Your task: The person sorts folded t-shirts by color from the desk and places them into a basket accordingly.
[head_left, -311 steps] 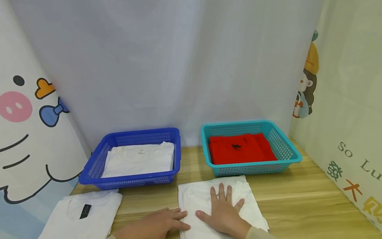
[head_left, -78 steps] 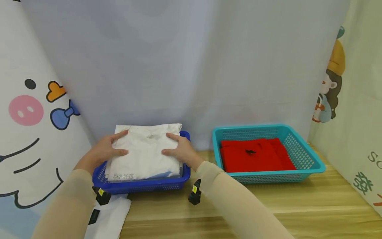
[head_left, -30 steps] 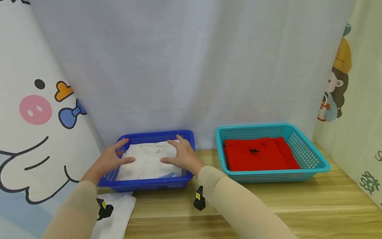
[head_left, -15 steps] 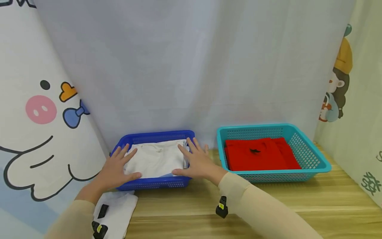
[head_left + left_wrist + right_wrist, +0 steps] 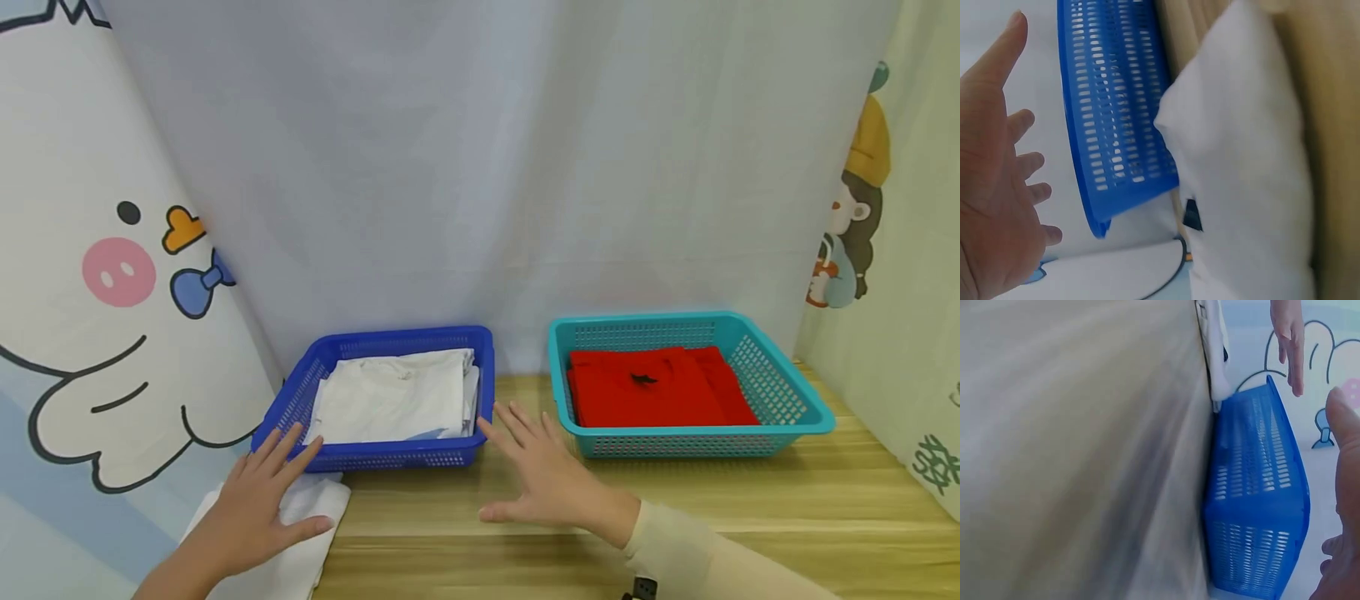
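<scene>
In the head view my left hand (image 5: 251,512) hovers with spread fingers over the white folded shirts (image 5: 300,546) at the table's left, holding nothing. My right hand (image 5: 551,475) is in the air in front of the gap between the two baskets, fingers straight and apart. Neither hand touches the blue basket (image 5: 375,458), where a stack of folded white T-shirts (image 5: 393,396) lies. The left wrist view has the left hand (image 5: 997,162) beside the basket's perforated wall, with the white pile next to it. Part of that pile is hidden by the left hand in the head view.
A teal basket (image 5: 697,443) with folded red T-shirts (image 5: 660,387) stands at the back right of the wooden table (image 5: 420,533). Behind both baskets hangs a pale curtain (image 5: 495,167). Printed cloths border the left and right sides.
A folded white T-shirt from the table was placed onto the stack in the blue basket. Both hands then let go, spread their fingers and drew back toward me.
</scene>
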The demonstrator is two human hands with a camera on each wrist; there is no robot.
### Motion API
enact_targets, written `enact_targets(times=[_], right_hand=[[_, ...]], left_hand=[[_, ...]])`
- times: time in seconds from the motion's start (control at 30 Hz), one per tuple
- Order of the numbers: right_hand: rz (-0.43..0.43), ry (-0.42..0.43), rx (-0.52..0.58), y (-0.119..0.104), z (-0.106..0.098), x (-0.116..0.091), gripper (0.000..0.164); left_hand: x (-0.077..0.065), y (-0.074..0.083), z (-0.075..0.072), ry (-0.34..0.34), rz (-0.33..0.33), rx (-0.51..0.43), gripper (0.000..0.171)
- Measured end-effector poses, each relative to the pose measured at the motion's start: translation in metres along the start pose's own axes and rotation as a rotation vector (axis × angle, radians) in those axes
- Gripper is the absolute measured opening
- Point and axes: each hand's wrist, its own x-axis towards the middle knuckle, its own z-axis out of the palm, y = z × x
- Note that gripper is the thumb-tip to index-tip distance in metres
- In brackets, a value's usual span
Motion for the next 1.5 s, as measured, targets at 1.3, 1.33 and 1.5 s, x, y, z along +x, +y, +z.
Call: enact_targets(times=[1.3,1.33,1.5], right_hand=[[-0.172,-0.286,0.160,-0.083,0.065,0.019,0.097],[-0.170,-0.290,0.160,-0.085,0.066,0.020,0.097],[-0.149,-0.315,0.140,-0.094,0.069,0.024,0.097]], left_hand=[[-0.041,-0.036,0.054,-0.470,-0.337,-0.034,0.106],[-0.040,-0.032,0.055,-0.471,-0.333,-0.038,0.106],[-0.034,-0.004,0.058,-0.480,-0.348,-0.023,0.108]])
